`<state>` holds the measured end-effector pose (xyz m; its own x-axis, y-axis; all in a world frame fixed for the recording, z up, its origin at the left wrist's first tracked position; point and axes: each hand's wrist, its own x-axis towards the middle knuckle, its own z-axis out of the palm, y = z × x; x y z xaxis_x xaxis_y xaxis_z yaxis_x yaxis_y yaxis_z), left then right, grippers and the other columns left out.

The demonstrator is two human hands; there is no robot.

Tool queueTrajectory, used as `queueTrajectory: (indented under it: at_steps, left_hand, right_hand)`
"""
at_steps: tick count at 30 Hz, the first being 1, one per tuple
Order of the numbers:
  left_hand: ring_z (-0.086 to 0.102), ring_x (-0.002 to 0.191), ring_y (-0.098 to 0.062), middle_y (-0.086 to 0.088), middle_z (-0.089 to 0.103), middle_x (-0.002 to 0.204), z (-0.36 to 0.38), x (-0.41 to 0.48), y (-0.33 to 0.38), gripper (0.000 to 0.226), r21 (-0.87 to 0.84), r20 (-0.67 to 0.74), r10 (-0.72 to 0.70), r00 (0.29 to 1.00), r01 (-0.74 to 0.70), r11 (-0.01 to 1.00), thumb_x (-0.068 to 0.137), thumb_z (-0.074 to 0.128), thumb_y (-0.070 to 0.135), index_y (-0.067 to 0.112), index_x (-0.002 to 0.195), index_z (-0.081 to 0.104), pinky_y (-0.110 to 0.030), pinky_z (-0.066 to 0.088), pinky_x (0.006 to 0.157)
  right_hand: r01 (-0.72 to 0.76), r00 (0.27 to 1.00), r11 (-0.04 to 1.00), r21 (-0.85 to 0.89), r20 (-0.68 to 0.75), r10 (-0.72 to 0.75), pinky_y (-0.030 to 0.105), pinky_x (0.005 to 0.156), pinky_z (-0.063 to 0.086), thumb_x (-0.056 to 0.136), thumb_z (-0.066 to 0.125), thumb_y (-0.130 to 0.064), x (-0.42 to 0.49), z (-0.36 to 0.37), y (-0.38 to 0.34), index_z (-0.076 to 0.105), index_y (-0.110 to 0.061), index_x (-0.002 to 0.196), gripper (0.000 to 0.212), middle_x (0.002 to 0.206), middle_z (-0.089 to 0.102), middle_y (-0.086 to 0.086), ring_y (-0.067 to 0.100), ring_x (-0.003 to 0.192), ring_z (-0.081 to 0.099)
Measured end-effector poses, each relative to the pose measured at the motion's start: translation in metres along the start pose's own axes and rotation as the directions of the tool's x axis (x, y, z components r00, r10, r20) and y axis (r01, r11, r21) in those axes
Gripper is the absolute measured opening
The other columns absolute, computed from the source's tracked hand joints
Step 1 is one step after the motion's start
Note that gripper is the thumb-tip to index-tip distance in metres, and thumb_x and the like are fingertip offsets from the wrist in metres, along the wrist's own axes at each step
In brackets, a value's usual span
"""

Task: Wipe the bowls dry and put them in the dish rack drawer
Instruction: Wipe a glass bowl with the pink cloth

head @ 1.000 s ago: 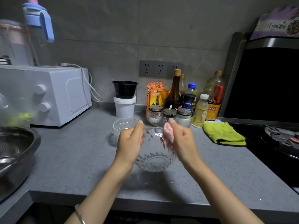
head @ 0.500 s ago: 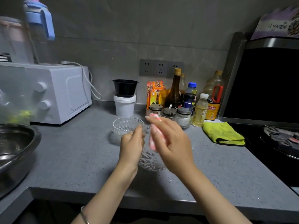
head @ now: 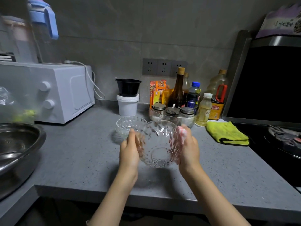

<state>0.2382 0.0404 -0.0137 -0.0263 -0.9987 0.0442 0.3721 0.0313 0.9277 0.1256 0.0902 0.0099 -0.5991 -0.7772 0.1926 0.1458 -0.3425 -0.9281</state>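
Note:
A cut-glass bowl [head: 158, 144] is held up above the grey counter, tilted with its mouth facing away and its base toward me. My left hand [head: 129, 150] grips its left side. My right hand [head: 189, 149] presses a pink-and-white cloth [head: 181, 133] against the bowl's right wall, fingers wrapped round the cloth. A second, smaller glass bowl [head: 128, 124] stands on the counter just behind the left hand. The dish rack drawer is out of view.
A steel basin [head: 17, 149] fills the left edge. Behind stand a white microwave [head: 53, 90], a white tub with a black cup [head: 128, 97], bottles and spice jars [head: 184, 101]. A yellow cloth [head: 226, 133] lies by the black stove [head: 280, 141].
The right hand has swung from across the bowl's front back to its right side with the cloth. The bowl has turned, its base now facing me.

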Motion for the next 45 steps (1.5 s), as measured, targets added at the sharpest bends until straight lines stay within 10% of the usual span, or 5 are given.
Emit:
queueTrajectory:
  at_steps: [13, 18, 26, 34, 45]
  left_hand:
    - [0.04, 0.051, -0.044, -0.032, 0.04, 0.056, -0.006, -0.013, 0.021, 0.076, 0.042, 0.242, 0.415, 0.877, -0.436, 0.899, 0.075, 0.062, 0.057, -0.014, 0.063, 0.04, -0.041, 0.038, 0.056]
    - [0.051, 0.076, -0.036, -0.024, 0.056, 0.086, 0.0, -0.016, 0.016, 0.074, -0.124, 0.063, 0.227, 0.972, -0.218, 0.968, 0.058, 0.077, 0.06, -0.007, 0.085, 0.062, -0.049, 0.042, 0.071]
    - [0.056, 0.058, -0.015, 0.001, 0.061, 0.056, 0.007, -0.012, 0.01, 0.034, -0.112, 0.032, 0.2, 0.979, -0.195, 0.974, 0.091, 0.057, 0.023, 0.014, 0.06, 0.067, -0.024, 0.046, 0.055]
    - [0.049, 0.074, -0.026, -0.013, 0.052, 0.078, 0.011, -0.015, 0.008, 0.035, -0.26, -0.094, 0.141, 0.985, -0.161, 0.952, 0.078, 0.069, 0.044, 0.01, 0.073, 0.059, -0.042, 0.042, 0.07]
    - [0.066, 0.099, -0.016, -0.003, 0.072, 0.102, 0.0, -0.01, 0.011, 0.052, -0.021, 0.141, 0.1, 0.985, -0.098, 0.995, 0.085, 0.045, 0.056, 0.013, 0.105, 0.067, -0.031, 0.053, 0.084]
  right_hand:
    - [0.302, 0.929, 0.922, -0.24, 0.289, -0.229, 0.018, 0.044, 0.03, 0.099, 0.045, -0.026, -0.002, 0.001, -0.019, 0.048, -0.015, 0.041, 0.059, 0.043, 0.047, -0.001, 0.006, 0.039, 0.038]
    - [0.495, 0.855, 0.829, -0.261, 0.316, -0.411, 0.016, 0.085, 0.045, 0.096, 0.032, -0.047, -0.018, 0.0, 0.004, 0.062, -0.031, 0.113, 0.038, 0.108, 0.065, -0.011, -0.002, 0.101, 0.058]
    - [0.833, 0.445, 0.025, -0.553, 0.64, -0.626, 0.043, 0.112, 0.027, 0.099, 0.033, -0.039, -0.024, 0.003, 0.018, 0.042, -0.024, 0.141, 0.046, 0.147, 0.041, 0.001, 0.019, 0.138, 0.032]
    - [0.234, 0.964, 0.964, -0.125, 0.156, -0.213, 0.018, 0.076, 0.052, 0.093, 0.036, -0.041, -0.004, 0.006, 0.014, 0.061, -0.018, 0.12, 0.043, 0.117, 0.064, 0.0, 0.01, 0.099, 0.062]
    - [0.128, 0.99, 0.983, -0.128, 0.072, -0.12, 0.032, 0.061, 0.036, 0.09, 0.048, -0.038, 0.0, 0.001, -0.009, 0.054, -0.012, 0.063, 0.038, 0.062, 0.048, 0.012, 0.021, 0.061, 0.043]
